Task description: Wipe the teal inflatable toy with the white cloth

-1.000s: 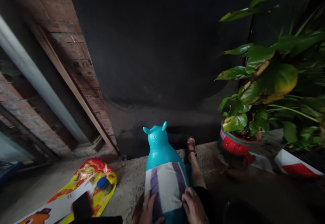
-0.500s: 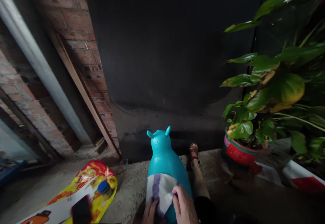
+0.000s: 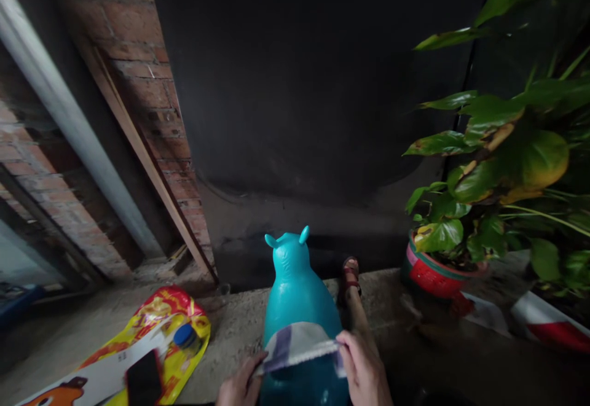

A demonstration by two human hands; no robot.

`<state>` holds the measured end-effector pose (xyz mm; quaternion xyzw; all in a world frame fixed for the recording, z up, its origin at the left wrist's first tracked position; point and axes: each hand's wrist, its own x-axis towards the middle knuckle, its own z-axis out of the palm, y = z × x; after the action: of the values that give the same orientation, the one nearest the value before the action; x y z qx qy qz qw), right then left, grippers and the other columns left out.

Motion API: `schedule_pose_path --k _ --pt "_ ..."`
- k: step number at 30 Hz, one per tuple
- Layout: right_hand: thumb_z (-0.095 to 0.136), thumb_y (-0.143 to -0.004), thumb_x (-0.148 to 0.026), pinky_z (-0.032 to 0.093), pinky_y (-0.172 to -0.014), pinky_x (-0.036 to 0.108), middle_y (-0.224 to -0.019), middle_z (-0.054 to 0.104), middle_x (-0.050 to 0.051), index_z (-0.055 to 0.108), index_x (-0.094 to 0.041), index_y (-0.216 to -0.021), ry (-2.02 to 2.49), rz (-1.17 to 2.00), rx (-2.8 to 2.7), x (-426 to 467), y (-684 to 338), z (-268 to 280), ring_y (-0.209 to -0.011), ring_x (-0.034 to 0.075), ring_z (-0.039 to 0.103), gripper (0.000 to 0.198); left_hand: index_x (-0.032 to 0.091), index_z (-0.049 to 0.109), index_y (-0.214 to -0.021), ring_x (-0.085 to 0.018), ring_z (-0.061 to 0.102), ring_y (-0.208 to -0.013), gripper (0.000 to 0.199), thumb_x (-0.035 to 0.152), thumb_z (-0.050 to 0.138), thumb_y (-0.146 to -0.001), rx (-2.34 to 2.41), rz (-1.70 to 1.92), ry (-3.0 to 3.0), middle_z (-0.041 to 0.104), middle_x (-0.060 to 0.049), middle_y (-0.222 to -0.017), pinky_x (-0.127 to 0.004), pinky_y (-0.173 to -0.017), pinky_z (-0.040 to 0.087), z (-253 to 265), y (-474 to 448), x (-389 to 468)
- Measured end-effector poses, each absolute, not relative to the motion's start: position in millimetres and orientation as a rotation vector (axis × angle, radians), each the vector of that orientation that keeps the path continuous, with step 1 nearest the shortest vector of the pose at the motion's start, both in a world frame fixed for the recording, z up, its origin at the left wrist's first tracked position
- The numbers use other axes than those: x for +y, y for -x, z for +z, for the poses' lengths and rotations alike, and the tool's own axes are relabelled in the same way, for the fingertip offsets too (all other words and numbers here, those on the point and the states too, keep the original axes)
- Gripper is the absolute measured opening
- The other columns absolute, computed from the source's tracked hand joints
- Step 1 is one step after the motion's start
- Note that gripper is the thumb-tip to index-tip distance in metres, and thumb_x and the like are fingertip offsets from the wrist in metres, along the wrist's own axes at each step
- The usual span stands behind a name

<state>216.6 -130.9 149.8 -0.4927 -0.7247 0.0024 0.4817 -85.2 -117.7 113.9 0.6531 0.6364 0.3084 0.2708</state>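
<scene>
A teal inflatable animal toy [image 3: 295, 289] with two small ears stands on the concrete floor between my legs. My left hand [image 3: 239, 384] and my right hand [image 3: 362, 369] each pinch one end of a white cloth with purple stripes [image 3: 299, 341]. The cloth is lifted just above the toy's back and stretched between the hands. My leg and a red sandal [image 3: 349, 271] lie to the right of the toy.
A yellow and red plastic bag [image 3: 157, 332] lies at the lower left with a black phone [image 3: 144, 381] and a blue-capped bottle [image 3: 187, 335] on it. A leafy plant in a red pot [image 3: 433, 271] stands at the right. A brick wall and a dark wall are ahead.
The cloth lay flat on the toy's back under both hands. It was gathered and is now lifted off, held taut between the two hands.
</scene>
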Motion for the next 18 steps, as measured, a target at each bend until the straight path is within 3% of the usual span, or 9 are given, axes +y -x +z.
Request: schedule_pose_path --k 5,9,11,14,16,18 --pt "0.045 -0.103 -0.028 0.053 -0.076 0.02 -0.095 0.071 -0.001 0.058 -0.031 -0.114 1.193 -0.001 -1.774 -120 -227 207 -0.085 0.012 0.069 0.017 0.035 0.076 -0.1 -0.02 0.074 -0.098 0.035 0.042 0.051 -0.077 1.656 0.775 -1.86 0.081 0.005 -0.101 -0.027 -0.088 0.059 201 89 -105" --pt "0.041 -0.105 -0.033 0.05 -0.084 0.025 -0.099 0.071 -0.001 0.061 -0.03 -0.11 1.328 0.022 -1.852 -80 -232 214 -0.091 0.013 0.068 0.021 0.03 0.073 -0.109 -0.017 0.071 -0.104 0.036 0.039 0.049 -0.084 1.66 0.809 -1.946 0.079 0.003 -0.111 -0.026 -0.094 0.055 227 84 -73" --pt "0.035 -0.106 -0.038 0.049 -0.081 0.027 -0.099 0.071 0.001 0.063 -0.028 -0.107 1.476 0.003 -1.882 -51 -233 205 -0.089 0.015 0.068 0.03 0.027 0.069 -0.118 -0.017 0.067 -0.113 0.039 0.031 0.045 -0.086 1.713 0.739 -2.008 0.075 0.0 -0.12 -0.028 -0.101 0.051 223 74 -53" --pt "0.028 -0.104 -0.042 0.05 -0.079 0.035 -0.108 0.069 0.013 0.064 -0.019 -0.116 1.672 -0.075 -1.799 -16 -225 179 -0.096 0.024 0.067 0.044 0.02 0.058 -0.135 -0.02 0.057 -0.131 0.056 0.014 0.046 -0.08 1.928 0.489 -2.036 0.062 -0.007 -0.141 -0.033 -0.11 0.046 197 54 -30" --pt "0.025 -0.103 -0.04 0.051 -0.082 0.04 -0.111 0.067 0.019 0.061 -0.013 -0.123 1.744 -0.109 -1.732 -10 -212 154 -0.101 0.029 0.066 0.05 0.016 0.049 -0.143 -0.023 0.05 -0.139 0.06 0.014 0.046 -0.084 2.046 0.346 -1.944 0.052 -0.012 -0.152 -0.036 -0.113 0.043 169 42 -26" --pt "0.025 -0.103 -0.04 0.051 -0.088 0.043 -0.114 0.068 0.018 0.06 -0.013 -0.128 1.778 -0.119 -1.721 -18 -193 119 -0.105 0.029 0.066 0.05 0.015 0.048 -0.145 -0.022 0.046 -0.143 0.053 0.024 0.036 -0.094 2.057 0.356 -1.876 0.053 -0.013 -0.152 -0.038 -0.117 0.04 136 32 -30"
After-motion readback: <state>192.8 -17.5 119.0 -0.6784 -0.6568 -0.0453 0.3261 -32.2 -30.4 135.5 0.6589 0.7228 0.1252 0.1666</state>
